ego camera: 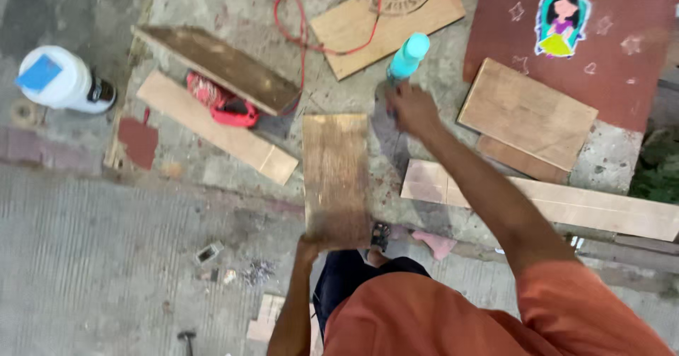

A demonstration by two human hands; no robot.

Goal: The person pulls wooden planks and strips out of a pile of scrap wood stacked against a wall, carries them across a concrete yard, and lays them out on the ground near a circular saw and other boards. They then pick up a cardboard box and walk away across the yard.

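A white plastic jug (60, 80) sits far left on the concrete floor (127, 250). Your left hand (308, 246) clamps its grip on the near end of the upright wooden board (336, 176). Your right hand (411, 108) reaches beyond it, its grip blurred, so you cannot tell, at the turquoise bottle (408, 57).
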